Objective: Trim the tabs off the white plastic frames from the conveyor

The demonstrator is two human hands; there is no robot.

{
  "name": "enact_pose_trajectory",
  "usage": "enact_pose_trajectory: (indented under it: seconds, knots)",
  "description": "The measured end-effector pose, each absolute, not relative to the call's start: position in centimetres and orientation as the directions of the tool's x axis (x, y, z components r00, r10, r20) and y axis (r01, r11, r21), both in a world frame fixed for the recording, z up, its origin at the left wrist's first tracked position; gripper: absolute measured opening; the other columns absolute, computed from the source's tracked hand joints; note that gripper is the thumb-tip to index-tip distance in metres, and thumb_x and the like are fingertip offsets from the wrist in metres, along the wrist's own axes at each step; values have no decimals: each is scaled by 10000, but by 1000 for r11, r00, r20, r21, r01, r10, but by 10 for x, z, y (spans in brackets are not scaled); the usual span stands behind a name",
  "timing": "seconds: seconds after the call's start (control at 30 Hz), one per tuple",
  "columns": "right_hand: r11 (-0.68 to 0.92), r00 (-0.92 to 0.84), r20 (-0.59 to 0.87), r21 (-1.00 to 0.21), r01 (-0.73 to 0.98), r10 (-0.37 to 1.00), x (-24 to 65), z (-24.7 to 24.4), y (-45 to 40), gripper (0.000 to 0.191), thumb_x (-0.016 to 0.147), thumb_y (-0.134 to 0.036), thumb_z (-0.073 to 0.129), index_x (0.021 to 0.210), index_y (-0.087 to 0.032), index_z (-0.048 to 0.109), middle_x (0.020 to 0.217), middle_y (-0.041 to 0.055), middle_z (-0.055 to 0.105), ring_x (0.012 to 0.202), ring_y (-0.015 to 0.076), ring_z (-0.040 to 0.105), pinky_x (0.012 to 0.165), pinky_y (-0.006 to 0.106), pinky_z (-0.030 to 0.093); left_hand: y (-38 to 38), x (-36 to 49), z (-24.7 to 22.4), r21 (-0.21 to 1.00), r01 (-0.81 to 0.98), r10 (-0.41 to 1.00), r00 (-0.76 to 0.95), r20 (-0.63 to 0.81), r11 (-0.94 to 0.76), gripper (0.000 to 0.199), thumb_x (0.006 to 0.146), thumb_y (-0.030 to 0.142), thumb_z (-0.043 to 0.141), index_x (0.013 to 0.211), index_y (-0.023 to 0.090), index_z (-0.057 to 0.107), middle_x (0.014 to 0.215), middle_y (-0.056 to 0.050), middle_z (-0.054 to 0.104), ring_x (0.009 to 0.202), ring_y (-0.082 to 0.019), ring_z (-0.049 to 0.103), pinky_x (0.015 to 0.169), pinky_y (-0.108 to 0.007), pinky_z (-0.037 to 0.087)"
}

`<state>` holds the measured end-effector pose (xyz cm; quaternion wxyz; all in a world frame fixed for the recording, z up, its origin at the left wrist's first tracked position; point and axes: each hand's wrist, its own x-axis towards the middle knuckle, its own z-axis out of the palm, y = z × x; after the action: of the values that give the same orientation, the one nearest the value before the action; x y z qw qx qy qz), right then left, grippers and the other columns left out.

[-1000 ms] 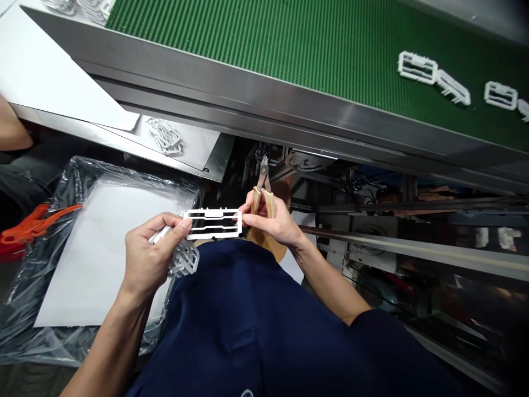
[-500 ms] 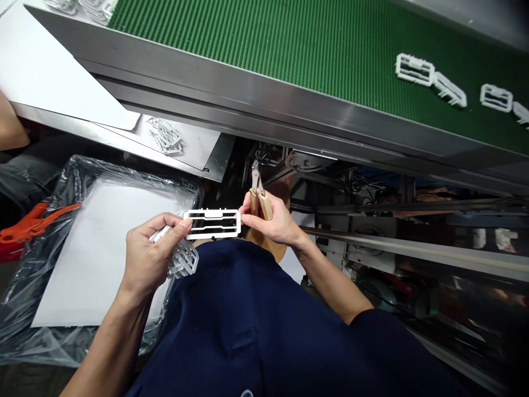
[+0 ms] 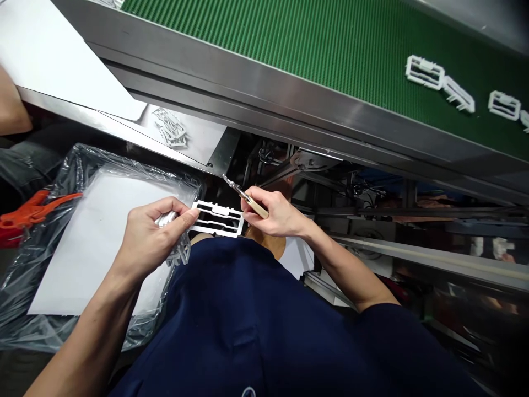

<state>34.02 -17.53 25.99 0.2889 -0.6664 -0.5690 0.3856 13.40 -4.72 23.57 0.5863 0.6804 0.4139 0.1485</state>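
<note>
My left hand (image 3: 155, 237) is closed on several white plastic frames (image 3: 181, 249) bunched under its fingers. Its thumb and fingers also pinch the left end of one flat white frame (image 3: 219, 230), which has long open slots. Wrapped in my right hand (image 3: 275, 212) are metal pliers (image 3: 257, 207) with light wooden-looking handles, their tip pointing up and left. The right fingertips are close to the frame's right end; whether they touch it cannot be made out.
A green conveyor belt (image 3: 289, 44) behind a metal rail (image 3: 248, 71) carries white parts (image 3: 425, 73). White pieces (image 3: 170, 128) lie on a side table. A plastic-lined box (image 3: 99, 242) and an orange-handled tool (image 3: 33, 212) are at left, near another person's arm (image 3: 12, 107).
The pliers have turned from pointing up to pointing up-left. The white frame has tilted slightly and shifted a little right. The whole view has shifted somewhat.
</note>
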Motion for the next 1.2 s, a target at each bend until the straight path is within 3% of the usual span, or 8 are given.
enact_pose_trajectory:
  seconds: [0.3,0.57,0.8,1.07,1.2]
  knots:
    - [-169,78,-153,-779,604,985,336,250,-179,204,698,-125,481,891,-189,496,697,-41,542,563,85,482,559,203,355,-47,139,233,916,401,728,624,-284,13,257,713,368,713,618,165,587,471,53,433,410,-66,349,365,-165,260]
    - [-192,118,-154,-871,453,981,337,247,-184,156,742,-98,446,863,-195,466,763,-33,585,681,98,600,637,198,435,-45,139,225,906,397,714,592,-375,147,267,690,373,735,625,163,583,445,55,424,380,-62,337,348,-160,246]
    - [-214,136,-174,-892,399,975,337,247,-183,81,781,-134,450,834,-194,454,738,-35,587,663,101,614,631,203,453,-45,140,225,892,404,706,571,-419,202,283,660,388,752,619,165,583,437,51,425,371,-69,334,325,-160,239]
    - [-183,133,-133,-838,514,982,337,246,-181,36,785,-183,472,821,-186,473,717,-41,538,604,75,500,600,188,395,-46,142,229,901,415,725,582,-368,124,268,677,384,735,613,173,582,433,57,414,377,-68,331,333,-159,246]
    - [-195,153,-131,-801,566,980,332,243,-182,114,746,-152,481,852,-193,486,739,-31,552,596,83,499,591,193,379,-48,143,233,903,423,742,581,-336,77,257,686,367,724,607,171,579,441,58,416,391,-65,327,339,-153,247]
